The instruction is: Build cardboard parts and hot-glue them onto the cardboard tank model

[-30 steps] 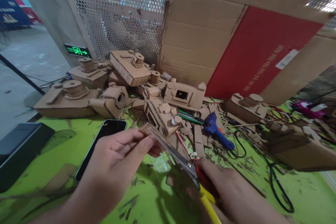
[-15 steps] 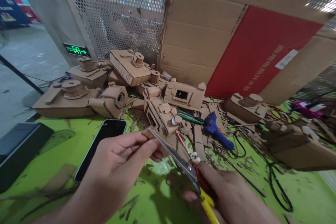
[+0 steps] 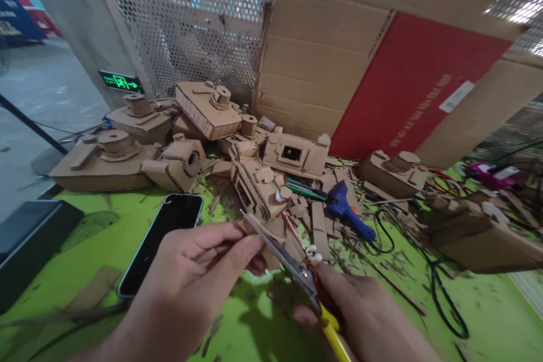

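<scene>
Between the thumb and fingers of my left hand is a small piece of cardboard, partly hidden by the fingers. My right hand is wrapped round the yellow and red handles of a pair of scissors. The blades point up and left and lie against the cardboard, close to my left thumb. Just beyond the blade tips lies a cardboard camera model with layered edges.
More cardboard camera models are piled at the back left. A phone and a dark box lie on the left. A blue glue gun and a green cutter knife lie among scraps. A large cardboard sheet stands behind.
The scissors and the cardboard piece have shifted slightly relative to each other, and the blade tips now reach past the cardboard. The view has moved a little; the other things stay put.
</scene>
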Demonstrator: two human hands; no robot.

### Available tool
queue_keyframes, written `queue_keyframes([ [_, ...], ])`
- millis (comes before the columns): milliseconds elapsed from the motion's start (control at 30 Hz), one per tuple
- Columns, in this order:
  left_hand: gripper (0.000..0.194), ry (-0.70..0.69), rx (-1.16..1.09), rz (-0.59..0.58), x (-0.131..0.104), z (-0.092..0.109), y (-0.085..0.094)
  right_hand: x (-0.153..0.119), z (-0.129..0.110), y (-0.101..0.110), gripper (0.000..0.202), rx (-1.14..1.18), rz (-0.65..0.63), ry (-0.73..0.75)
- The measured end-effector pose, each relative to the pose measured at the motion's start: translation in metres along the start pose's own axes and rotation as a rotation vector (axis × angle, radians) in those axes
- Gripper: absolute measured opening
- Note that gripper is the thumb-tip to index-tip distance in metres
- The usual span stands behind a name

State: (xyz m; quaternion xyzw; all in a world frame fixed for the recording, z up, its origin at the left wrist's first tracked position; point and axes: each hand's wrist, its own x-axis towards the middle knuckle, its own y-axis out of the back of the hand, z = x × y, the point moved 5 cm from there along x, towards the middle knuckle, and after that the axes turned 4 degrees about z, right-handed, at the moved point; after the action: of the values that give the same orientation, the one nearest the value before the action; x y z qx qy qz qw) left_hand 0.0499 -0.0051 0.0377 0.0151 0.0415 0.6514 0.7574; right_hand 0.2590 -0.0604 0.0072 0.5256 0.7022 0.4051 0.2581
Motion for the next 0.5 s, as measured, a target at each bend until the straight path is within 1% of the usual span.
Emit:
queue_keyframes([
  [133,0.018,-0.007,-0.018,-0.023,-0.002,0.003,-0.002,0.003,-0.002,-0.001,0.032,-0.041,-0.014,0.034],
  [233,0.021,-0.002,-0.036,-0.043,-0.005,0.005,-0.005,0.004,-0.006,-0.001,0.034,-0.028,-0.014,0.043],
  [333,0.026,0.019,-0.048,-0.070,-0.006,0.002,-0.006,0.003,-0.009,-0.004,0.030,-0.001,0.001,0.028],
  [433,0.028,0.044,-0.089,-0.124,-0.007,-0.004,-0.008,0.000,-0.007,-0.006,0.029,0.003,0.027,0.015],
  [500,0.029,0.051,-0.104,-0.158,-0.007,-0.008,-0.010,-0.003,-0.003,0.000,0.034,-0.010,0.090,0.022],
])
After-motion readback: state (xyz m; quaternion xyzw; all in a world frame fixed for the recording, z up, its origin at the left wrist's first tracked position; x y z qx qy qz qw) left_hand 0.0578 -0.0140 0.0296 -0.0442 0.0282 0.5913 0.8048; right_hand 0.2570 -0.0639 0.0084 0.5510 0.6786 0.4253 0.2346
